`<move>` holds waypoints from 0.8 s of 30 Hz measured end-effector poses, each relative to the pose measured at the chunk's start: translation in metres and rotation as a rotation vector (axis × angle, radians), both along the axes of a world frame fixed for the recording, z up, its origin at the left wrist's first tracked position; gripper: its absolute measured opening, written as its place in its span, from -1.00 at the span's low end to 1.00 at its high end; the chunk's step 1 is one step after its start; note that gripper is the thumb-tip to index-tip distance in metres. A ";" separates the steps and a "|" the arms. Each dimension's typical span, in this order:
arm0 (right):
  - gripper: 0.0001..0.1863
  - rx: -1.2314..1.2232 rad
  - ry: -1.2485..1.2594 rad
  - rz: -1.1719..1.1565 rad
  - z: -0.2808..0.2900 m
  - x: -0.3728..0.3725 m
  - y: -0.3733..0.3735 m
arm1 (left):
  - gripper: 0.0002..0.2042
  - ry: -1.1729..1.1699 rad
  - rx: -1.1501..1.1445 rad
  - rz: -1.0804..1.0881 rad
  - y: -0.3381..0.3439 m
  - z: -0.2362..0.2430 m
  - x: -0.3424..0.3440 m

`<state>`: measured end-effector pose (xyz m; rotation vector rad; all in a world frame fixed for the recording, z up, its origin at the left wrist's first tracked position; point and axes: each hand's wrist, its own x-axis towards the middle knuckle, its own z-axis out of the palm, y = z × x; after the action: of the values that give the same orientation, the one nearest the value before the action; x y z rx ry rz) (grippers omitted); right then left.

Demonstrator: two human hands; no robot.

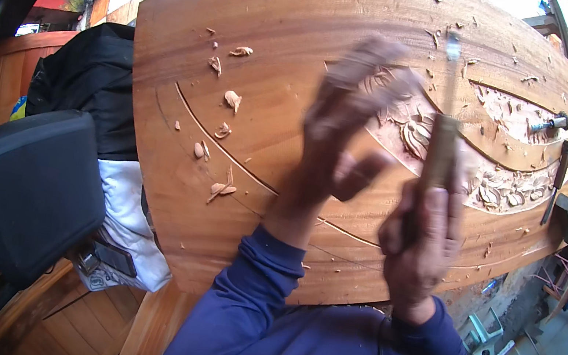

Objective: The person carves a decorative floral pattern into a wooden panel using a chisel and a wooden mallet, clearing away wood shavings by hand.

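Observation:
Raised over a brown wooden panel, my right hand is wrapped around the wooden handle of a carving chisel. The chisel's narrow metal blade points away from me and is slightly blurred. My left hand, smeared by motion, hovers above the panel to the left of the chisel. Its thumb stands apart from the fingers and nothing shows in it. Carved leaves and flowers lie in a pale recessed band beneath and beyond the hands. A long curved groove runs across the panel's near left part.
Wood shavings lie scattered on the panel. On its right side are a metal tool and a dark-handled tool. A black case and white cloth sit at the left. A pale green plastic stool stands low right.

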<state>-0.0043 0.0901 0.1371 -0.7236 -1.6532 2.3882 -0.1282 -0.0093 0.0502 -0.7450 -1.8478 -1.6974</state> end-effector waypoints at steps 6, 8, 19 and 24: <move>-0.43 0.146 -0.107 -0.177 -0.045 0.046 0.080 | -0.52 -0.362 0.297 0.567 -0.048 0.003 -0.021; -0.42 0.321 -0.107 -0.210 -0.052 0.067 0.108 | -0.52 -0.476 0.344 0.518 -0.049 -0.002 -0.028; -0.34 0.405 0.031 -0.319 -0.084 0.120 0.184 | -0.53 -0.508 0.097 0.400 -0.034 -0.028 -0.041; -0.36 0.340 0.056 -0.256 -0.082 0.123 0.190 | -0.58 -0.407 -0.040 0.412 -0.036 -0.034 -0.034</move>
<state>0.1183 0.2804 0.0555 -0.7462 -1.7601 1.8764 -0.1625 -0.0452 0.0166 -0.0126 -2.1248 -1.6181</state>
